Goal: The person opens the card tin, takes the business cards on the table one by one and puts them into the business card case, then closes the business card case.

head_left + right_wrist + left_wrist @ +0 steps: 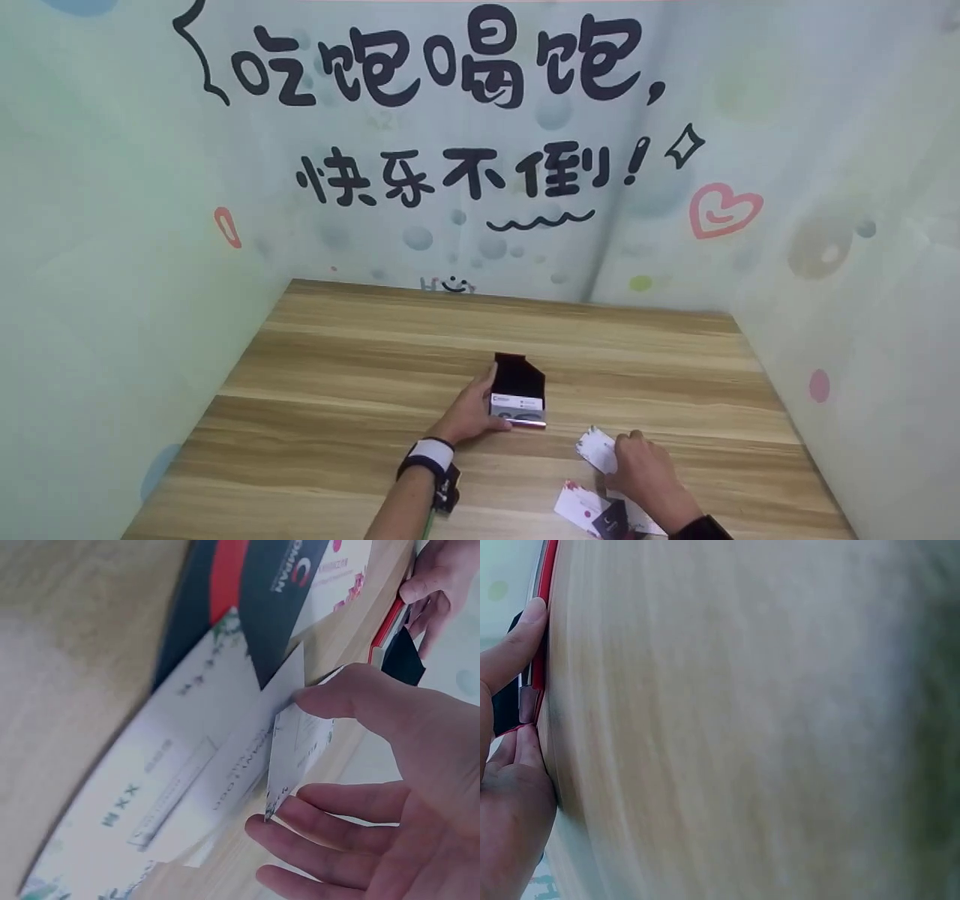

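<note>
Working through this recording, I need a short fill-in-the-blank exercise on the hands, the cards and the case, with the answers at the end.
1. The card case in the left hand is ____, showing its black inside.
2. The right hand holds a leaf-printed card whose background is ____.
3. The dark card on the table carries a ____ stripe.
4. The wristband with a white patch is on the ____ wrist.

Missing words: open; white; red; left.

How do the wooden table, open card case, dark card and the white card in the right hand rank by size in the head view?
1. Wooden table
2. Open card case
3. White card and dark card: visible parts look alike, so I can't rank these two.
</note>
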Demonstrator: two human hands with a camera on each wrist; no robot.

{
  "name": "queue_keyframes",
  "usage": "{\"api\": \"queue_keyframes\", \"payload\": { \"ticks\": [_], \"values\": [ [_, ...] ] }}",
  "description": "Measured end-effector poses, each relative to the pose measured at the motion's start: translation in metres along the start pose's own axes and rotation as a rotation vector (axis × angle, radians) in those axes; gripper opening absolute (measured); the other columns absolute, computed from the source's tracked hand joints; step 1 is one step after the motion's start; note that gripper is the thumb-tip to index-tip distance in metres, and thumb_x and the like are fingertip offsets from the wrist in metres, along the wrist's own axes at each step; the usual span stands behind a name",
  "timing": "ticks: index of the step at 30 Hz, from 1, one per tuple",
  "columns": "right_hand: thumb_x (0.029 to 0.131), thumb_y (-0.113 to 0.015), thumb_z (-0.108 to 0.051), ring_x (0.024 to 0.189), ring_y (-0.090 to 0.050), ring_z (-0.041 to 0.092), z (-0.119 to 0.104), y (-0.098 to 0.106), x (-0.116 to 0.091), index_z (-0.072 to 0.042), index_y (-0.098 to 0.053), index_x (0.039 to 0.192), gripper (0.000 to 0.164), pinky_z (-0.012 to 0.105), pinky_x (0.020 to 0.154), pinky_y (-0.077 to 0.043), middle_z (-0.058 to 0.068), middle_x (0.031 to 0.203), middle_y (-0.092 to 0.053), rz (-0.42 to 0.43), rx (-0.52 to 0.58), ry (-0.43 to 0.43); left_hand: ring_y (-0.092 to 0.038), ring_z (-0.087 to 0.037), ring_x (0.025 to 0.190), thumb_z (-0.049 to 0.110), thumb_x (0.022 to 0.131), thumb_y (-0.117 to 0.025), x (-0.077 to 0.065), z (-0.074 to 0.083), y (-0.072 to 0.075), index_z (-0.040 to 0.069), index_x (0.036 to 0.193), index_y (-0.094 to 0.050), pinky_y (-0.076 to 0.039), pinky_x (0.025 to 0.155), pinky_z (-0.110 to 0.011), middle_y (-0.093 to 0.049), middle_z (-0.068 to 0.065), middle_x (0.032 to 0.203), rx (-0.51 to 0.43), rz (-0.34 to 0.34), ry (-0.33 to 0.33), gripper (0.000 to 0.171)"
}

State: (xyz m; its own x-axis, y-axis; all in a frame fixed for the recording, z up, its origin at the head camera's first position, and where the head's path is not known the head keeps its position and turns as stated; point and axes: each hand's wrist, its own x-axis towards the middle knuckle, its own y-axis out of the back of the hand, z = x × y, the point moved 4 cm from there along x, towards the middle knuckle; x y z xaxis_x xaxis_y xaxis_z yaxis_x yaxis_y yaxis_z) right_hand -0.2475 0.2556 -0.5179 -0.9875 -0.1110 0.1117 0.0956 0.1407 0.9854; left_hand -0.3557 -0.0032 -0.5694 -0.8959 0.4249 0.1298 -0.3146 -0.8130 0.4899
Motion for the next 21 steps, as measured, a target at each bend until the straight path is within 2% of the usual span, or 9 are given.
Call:
{"api": "queue_keyframes", "payload": {
  "ticks": [5, 12, 16, 21],
  "values": [
    [0.057, -0.089, -0.015, 0.061, -0.059, 0.028, -0.007, 0.002, 0.009, 0.007, -0.062, 0.083, 0.043, 0.048, 0.055, -0.054, 0.016, 0.076, -0.058, 0.044, -0.031, 0.065, -0.021, -0.045, 0.151, 0.011, 0.074, -0.087, -0.001, 0.001, 0.000, -0.006, 0.156, -0.015, -0.017, 0.126, -0.055, -0.022, -0.030, 0.162, -0.004, 0.004, -0.009, 0.111],
    [0.058, -0.086, -0.009, 0.057, -0.059, 0.030, -0.015, 0.003, 0.030, 0.004, -0.062, 0.085, 0.038, 0.045, 0.053, -0.053, 0.014, 0.076, -0.058, 0.203, -0.105, 0.306, -0.023, -0.049, 0.148, 0.011, 0.073, -0.087, 0.000, 0.004, 0.002, -0.012, 0.154, -0.014, -0.021, 0.124, -0.055, -0.020, -0.036, 0.159, 0.012, 0.012, -0.069, 0.111],
    [0.061, -0.085, -0.013, 0.055, -0.057, 0.026, -0.017, 0.003, 0.043, 0.002, -0.061, 0.086, 0.039, 0.043, 0.051, -0.052, 0.012, 0.078, -0.057, 0.259, -0.121, 0.402, -0.022, -0.044, 0.150, 0.007, 0.073, -0.087, 0.000, 0.004, 0.000, -0.011, 0.155, -0.011, -0.019, 0.125, -0.052, -0.016, -0.034, 0.161, -0.037, -0.013, -0.043, 0.113],
    [0.063, -0.085, -0.006, 0.055, -0.058, 0.027, -0.025, 0.004, 0.055, 0.002, -0.061, 0.092, 0.039, 0.040, 0.051, -0.054, 0.012, 0.082, -0.058, 0.330, -0.136, 0.506, -0.022, -0.043, 0.151, 0.007, 0.072, -0.087, -0.001, 0.002, -0.001, -0.009, 0.155, -0.012, -0.018, 0.125, -0.051, -0.018, -0.034, 0.161, -0.018, -0.006, -0.011, 0.113]
  ]
}}
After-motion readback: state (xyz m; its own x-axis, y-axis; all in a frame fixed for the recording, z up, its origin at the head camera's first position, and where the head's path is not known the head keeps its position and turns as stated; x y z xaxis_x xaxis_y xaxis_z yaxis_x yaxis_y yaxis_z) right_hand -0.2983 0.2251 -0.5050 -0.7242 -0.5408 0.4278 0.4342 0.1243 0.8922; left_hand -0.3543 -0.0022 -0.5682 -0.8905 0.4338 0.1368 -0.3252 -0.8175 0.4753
